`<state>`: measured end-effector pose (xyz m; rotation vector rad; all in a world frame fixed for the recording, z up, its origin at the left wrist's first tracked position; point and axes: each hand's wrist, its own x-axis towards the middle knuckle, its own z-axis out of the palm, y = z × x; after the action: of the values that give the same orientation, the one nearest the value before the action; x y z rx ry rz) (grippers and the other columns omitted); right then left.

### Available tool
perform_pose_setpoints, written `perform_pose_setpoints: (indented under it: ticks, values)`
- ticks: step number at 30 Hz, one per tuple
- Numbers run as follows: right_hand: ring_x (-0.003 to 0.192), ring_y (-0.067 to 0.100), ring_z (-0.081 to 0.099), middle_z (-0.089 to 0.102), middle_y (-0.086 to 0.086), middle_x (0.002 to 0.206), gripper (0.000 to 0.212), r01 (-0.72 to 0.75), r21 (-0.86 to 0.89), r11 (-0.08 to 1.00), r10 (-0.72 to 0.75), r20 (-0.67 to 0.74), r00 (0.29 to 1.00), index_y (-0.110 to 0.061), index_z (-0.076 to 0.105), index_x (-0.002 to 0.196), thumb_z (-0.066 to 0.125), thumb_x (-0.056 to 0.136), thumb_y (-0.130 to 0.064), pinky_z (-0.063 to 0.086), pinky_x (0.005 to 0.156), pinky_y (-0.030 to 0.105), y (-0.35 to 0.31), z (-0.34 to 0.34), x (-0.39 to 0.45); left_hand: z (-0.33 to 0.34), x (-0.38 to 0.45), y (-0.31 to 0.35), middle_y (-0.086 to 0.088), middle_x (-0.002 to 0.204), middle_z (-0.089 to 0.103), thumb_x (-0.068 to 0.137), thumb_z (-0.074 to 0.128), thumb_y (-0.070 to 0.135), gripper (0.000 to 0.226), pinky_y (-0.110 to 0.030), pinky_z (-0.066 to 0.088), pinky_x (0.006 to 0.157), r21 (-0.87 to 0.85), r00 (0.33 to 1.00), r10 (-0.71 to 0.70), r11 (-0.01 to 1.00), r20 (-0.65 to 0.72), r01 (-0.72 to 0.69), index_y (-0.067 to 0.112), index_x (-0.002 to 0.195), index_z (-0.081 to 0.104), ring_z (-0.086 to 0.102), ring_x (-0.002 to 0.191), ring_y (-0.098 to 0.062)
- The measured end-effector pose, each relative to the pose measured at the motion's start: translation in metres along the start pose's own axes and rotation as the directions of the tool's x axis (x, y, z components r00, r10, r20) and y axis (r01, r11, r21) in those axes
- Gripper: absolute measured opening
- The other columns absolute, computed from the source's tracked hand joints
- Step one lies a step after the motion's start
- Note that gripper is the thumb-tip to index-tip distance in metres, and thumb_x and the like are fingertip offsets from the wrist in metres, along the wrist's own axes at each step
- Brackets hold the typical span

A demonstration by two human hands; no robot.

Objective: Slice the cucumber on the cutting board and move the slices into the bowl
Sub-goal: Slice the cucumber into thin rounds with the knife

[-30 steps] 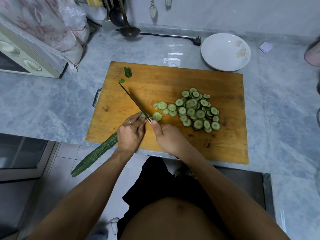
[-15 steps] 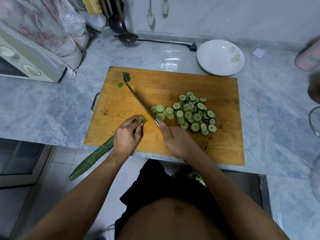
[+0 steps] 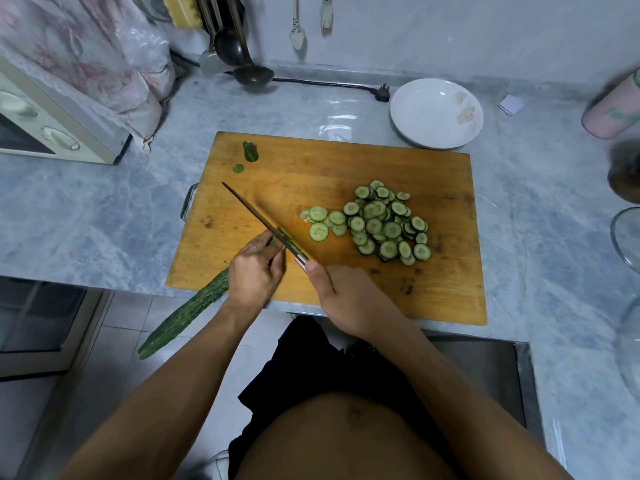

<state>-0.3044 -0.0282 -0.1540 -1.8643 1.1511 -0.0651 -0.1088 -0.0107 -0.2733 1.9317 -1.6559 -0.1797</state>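
From my remote seat, left hand (image 3: 254,271) pins the long dark-green cucumber (image 3: 187,315) at the wooden cutting board (image 3: 311,168)'s near-left edge, right hand (image 3: 341,294) gripping the thin-bladed knife (image 3: 258,216) (wet, slippery, I'd grip behind the cut).

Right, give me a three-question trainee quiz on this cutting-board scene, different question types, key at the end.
1. True or false: the white bowl already holds cucumber slices.
2. Multiple choice: the right hand grips (a) the ladle, (b) the knife, (c) the bowl.
3. Short answer: where does the uncut end of the cucumber, held by the left hand, lie relative to the cutting board?

Key
1. False: the bowl is empty; the slices lie piled on the board.
2. b
3. It sticks out past the board's near-left edge, beyond the counter.
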Motion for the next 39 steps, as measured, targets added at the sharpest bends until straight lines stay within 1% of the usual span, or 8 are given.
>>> perform_pose_setpoints:
  ticks: [6, 10, 17, 20, 25, 29, 35, 39]
  values:
    - [0.067, 0.024, 0.047, 0.047, 0.008, 0.067, 0.056, 0.012, 0.0, 1.0, -0.012, -0.021, 1.0, -0.008, 0.043, 0.067, 0.026, 0.105, -0.046, 0.029, 0.062, 0.034, 0.001, 0.002, 0.001, 0.0, 0.0, 0.001, -0.011, 0.114, 0.071, 0.089, 0.045, 0.026, 0.037, -0.036, 0.058, 0.07, -0.015, 1.0, -0.005, 1.0, -0.016, 0.005, 0.006, 0.089, 0.076, 0.07, 0.093, -0.03]
    - [0.069, 0.024, 0.048, 0.05, 0.01, 0.069, 0.057, 0.007, -0.007, 1.0, -0.007, -0.032, 0.999, -0.008, 0.044, 0.068, 0.025, 0.105, -0.047, 0.028, 0.063, 0.035, -0.001, 0.002, -0.001, 0.001, 0.0, 0.001, -0.008, 0.118, 0.07, 0.09, 0.046, 0.026, 0.037, -0.035, 0.058, 0.076, -0.033, 1.0, -0.013, 0.999, -0.018, 0.013, 0.008, 0.094, 0.078, 0.069, 0.102, -0.026]
    - [0.073, 0.03, 0.054, 0.056, 0.019, 0.075, 0.057, 0.006, 0.015, 1.0, -0.006, -0.004, 1.0, -0.004, 0.047, 0.07, 0.026, 0.106, -0.043, 0.025, 0.06, 0.036, -0.001, -0.002, 0.001, 0.0, 0.0, 0.003, -0.008, 0.114, 0.071, 0.089, 0.046, 0.022, 0.035, -0.036, 0.059, 0.075, -0.032, 1.0, -0.002, 0.999, -0.029, 0.001, 0.007, 0.093, 0.078, 0.07, 0.098, -0.025]
    - [0.063, 0.024, 0.047, 0.047, 0.01, 0.065, 0.057, -0.011, 0.031, 0.999, 0.01, 0.028, 1.0, -0.009, 0.04, 0.063, 0.024, 0.107, -0.043, 0.025, 0.06, 0.035, -0.004, -0.003, 0.004, 0.001, 0.001, 0.001, -0.008, 0.117, 0.071, 0.089, 0.046, 0.023, 0.036, -0.037, 0.059, 0.078, -0.033, 1.0, -0.007, 0.999, -0.026, 0.006, 0.007, 0.096, 0.078, 0.069, 0.102, -0.025]
    - [0.069, 0.026, 0.051, 0.051, 0.009, 0.066, 0.06, -0.044, 0.041, 0.998, 0.043, 0.011, 0.999, -0.009, 0.043, 0.063, 0.021, 0.107, -0.044, 0.032, 0.063, 0.035, -0.01, 0.004, 0.018, -0.001, 0.001, 0.007, -0.011, 0.115, 0.071, 0.088, 0.046, 0.021, 0.036, -0.036, 0.059, 0.073, -0.026, 0.999, 0.001, 1.0, -0.036, -0.002, 0.005, 0.095, 0.077, 0.07, 0.096, -0.028]
    - [0.059, 0.022, 0.047, 0.046, 0.003, 0.059, 0.061, -0.098, 0.082, 0.992, 0.096, 0.027, 0.995, -0.012, 0.043, 0.06, 0.021, 0.107, -0.045, 0.032, 0.058, 0.032, -0.01, 0.004, 0.032, -0.001, -0.001, 0.007, -0.018, 0.112, 0.071, 0.083, 0.06, 0.008, 0.022, -0.042, 0.058, 0.077, -0.003, 0.999, -0.017, 1.0, -0.052, 0.017, 0.003, 0.095, 0.077, 0.071, 0.093, -0.032]
    - [0.079, 0.033, 0.056, 0.053, 0.01, 0.068, 0.061, -0.075, 0.05, 0.996, 0.076, -0.026, 0.997, -0.009, 0.046, 0.063, 0.021, 0.108, -0.041, 0.028, 0.064, 0.032, -0.008, 0.012, 0.032, -0.007, 0.0, 0.008, -0.018, 0.116, 0.069, 0.082, 0.066, 0.002, 0.022, -0.04, 0.057, 0.078, 0.014, 0.999, 0.037, 0.999, -0.021, -0.036, 0.005, 0.102, 0.076, 0.069, 0.099, -0.033]
    - [0.061, 0.028, 0.045, 0.043, 0.01, 0.06, 0.06, -0.076, 0.066, 0.995, 0.077, -0.021, 0.997, -0.013, 0.037, 0.059, 0.021, 0.106, -0.045, 0.025, 0.057, 0.035, 0.001, -0.003, 0.028, -0.018, -0.004, 0.002, -0.004, 0.122, 0.069, 0.086, 0.068, 0.012, 0.025, -0.035, 0.059, 0.073, 0.029, 0.999, 0.044, 0.999, -0.007, -0.044, 0.016, 0.109, 0.076, 0.069, 0.102, -0.022]
